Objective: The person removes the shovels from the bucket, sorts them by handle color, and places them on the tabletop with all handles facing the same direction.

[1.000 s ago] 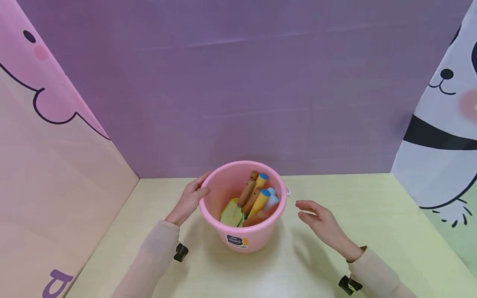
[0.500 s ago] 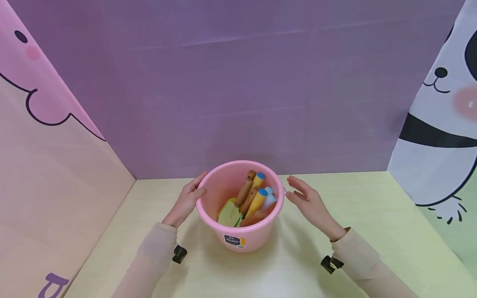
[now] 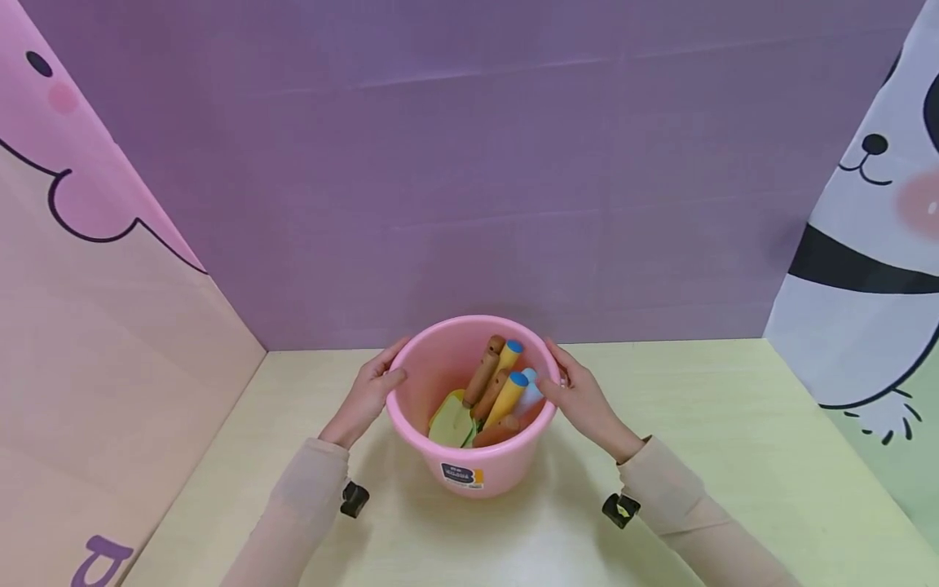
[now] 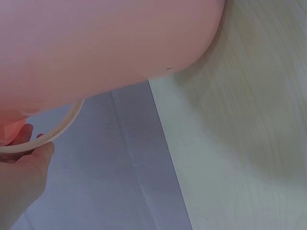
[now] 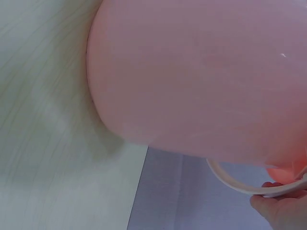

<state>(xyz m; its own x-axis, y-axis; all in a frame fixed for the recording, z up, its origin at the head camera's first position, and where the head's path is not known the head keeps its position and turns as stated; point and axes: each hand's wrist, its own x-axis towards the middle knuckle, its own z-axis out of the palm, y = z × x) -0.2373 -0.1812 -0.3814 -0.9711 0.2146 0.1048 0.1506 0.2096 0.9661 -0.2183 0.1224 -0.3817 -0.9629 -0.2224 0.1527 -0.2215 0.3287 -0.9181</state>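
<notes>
Pale wood desk [image 3: 697,416] seen in all views; fine grain shown by both wrist views, bright glare [image 3: 546,567] caught near the bottom of the head view. Far edge met by purple backdrop [image 3: 440,163], faintly creased. Left side closed by beige panel [image 3: 117,350]; pink cartoon figure [image 3: 73,163] printed at top, outlined in black, with dark oval eye [image 3: 39,63] and pink cheek spot [image 3: 62,98], cut off by frame. Purple printed mark [image 3: 100,554] placed low, also cropped. Right side covered by panda print [image 3: 858,334]: black nose [image 3: 875,144], black band [image 3: 866,265], blush patch [image 3: 923,205], green area [image 3: 902,473] printed below.
</notes>
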